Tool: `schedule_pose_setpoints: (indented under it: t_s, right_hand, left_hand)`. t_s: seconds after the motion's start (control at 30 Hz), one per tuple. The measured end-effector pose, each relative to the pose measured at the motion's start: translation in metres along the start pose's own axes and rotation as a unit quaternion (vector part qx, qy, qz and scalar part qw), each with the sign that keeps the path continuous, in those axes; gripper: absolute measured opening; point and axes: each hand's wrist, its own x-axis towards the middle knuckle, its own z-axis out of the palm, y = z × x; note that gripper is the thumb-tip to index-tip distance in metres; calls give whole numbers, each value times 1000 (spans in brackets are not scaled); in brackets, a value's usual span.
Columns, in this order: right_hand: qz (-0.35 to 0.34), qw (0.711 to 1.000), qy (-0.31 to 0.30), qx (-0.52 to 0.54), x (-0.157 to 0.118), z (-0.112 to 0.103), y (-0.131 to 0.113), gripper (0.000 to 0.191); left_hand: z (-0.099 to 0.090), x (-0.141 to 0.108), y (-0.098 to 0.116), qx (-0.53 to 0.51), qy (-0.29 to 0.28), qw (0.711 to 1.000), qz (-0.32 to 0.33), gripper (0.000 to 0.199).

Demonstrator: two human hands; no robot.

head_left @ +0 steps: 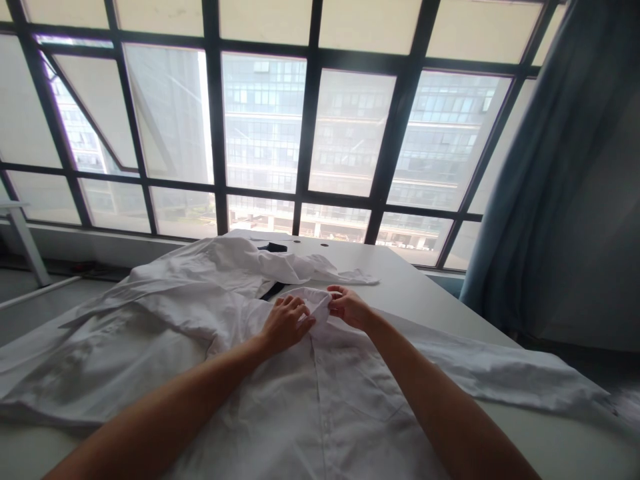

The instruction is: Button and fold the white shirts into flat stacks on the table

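Note:
A white button-front shirt (280,400) lies face up across the table, its collar (319,303) at the far end and one sleeve (505,373) stretched out to the right. My left hand (286,325) rests on the left side of the collar, fingers bent over the cloth and thumb pressed toward its middle. At the collar's right tip, my right hand (349,307) pinches the fabric between thumb and fingers. The button placket (320,393) runs down toward me between my forearms.
More white cloth (165,313) is heaped on the left and beyond the collar. A small dark item (274,247) lies on the white table (395,267) near its far edge. Windows (265,127) stand behind, with a blue-grey curtain (525,180) at right.

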Motion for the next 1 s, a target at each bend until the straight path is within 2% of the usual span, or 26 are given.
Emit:
schedule_pose_setpoints:
  t_s: [0.07, 0.13, 0.2, 0.23, 0.3, 0.37, 0.47, 0.53, 0.6, 0.63, 0.7, 0.73, 0.8, 0.83, 0.9, 1.0]
  right_hand:
    - [-5, 999, -31, -11, -2, 3, 2, 55]
    - [-10, 998, -37, -41, -1, 2, 3, 55]
    - [-18, 991, 20, -131, 1, 1, 3, 46]
    - [-33, 976, 66, -203, 2, 0, 2, 39]
    - [-86, 915, 151, -364, 2, 4, -1, 22]
    - [-140, 845, 181, -484, -3, 12, -5, 13]
    - [-170, 764, 152, -603, -15, 29, -11, 24]
    - [-166, 699, 124, -684, -24, 38, -13, 27]
    - [-145, 644, 98, -744, -29, 41, -13, 20]
    - [-132, 629, 88, -761, -29, 41, -13, 16]
    - [-121, 620, 74, -772, -29, 39, -14, 17]
    - [-123, 621, 69, -771, -28, 37, -15, 18]
    - [-130, 625, 64, -767, -27, 33, -19, 21]
    - [-131, 627, 63, -766, -26, 30, -21, 22]
    - [-127, 626, 61, -767, -25, 25, -24, 23]
    - [-112, 621, 68, -773, -24, 14, -27, 24]
  left_hand:
    - [0, 0, -1, -13, -6, 1000, 11, 21]
    - [1, -1, -2, -21, -19, 999, 25, 21]
    - [3, -1, -3, -27, -24, 999, 39, 18]
    - [4, -1, -3, -30, -26, 998, 48, 17]
    - [5, -1, -3, -33, -29, 997, 61, 17]
    - [5, -2, -2, -35, -28, 997, 62, 17]
    - [4, -2, -1, -42, -24, 997, 60, 17]
    - [2, -1, -2, -45, -26, 997, 59, 22]
    - [0, 1, -7, -33, -10, 999, 31, 26]
    - [-1, 1, -12, -19, 7, 1000, 0, 25]
    - [-1, 2, -26, 7, 43, 996, -74, 19]
    - [0, 2, -34, 9, 53, 993, -109, 24]
    - [2, 1, -50, -21, 48, 985, -163, 35]
    - [3, 1, -57, -48, 35, 982, -181, 32]
    - [4, 0, -66, -100, 10, 975, -200, 20]
    - [6, 0, -68, -119, 4, 977, -179, 21]
